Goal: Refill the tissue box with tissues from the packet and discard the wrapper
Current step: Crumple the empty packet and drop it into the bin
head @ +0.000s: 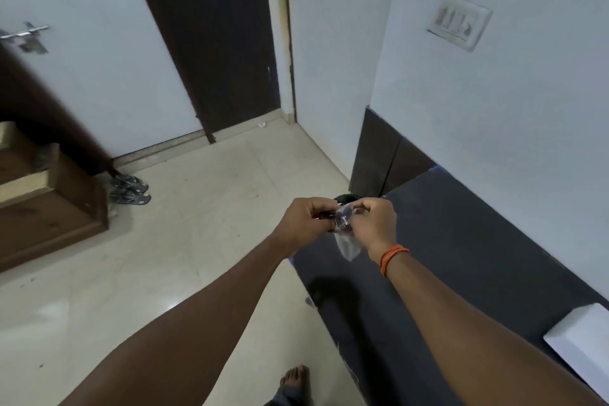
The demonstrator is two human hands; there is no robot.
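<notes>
Both hands are held out in front of me, pinching a crumpled clear plastic wrapper (346,234) between them. My left hand (306,224) grips its left side and my right hand (375,224) grips its right side; a loose flap hangs down below. A white tissue box (580,336) lies on the dark surface at the lower right. Just beyond my hands, part of a black bin bag (347,198) shows on the floor, mostly hidden by them.
A dark mat-covered surface (461,257) runs along the right wall. Ahead is a dark door (211,36), a wooden cabinet (43,201) at left with sandals (130,189) beside it. My bare foot (296,379) stands on the tiled floor.
</notes>
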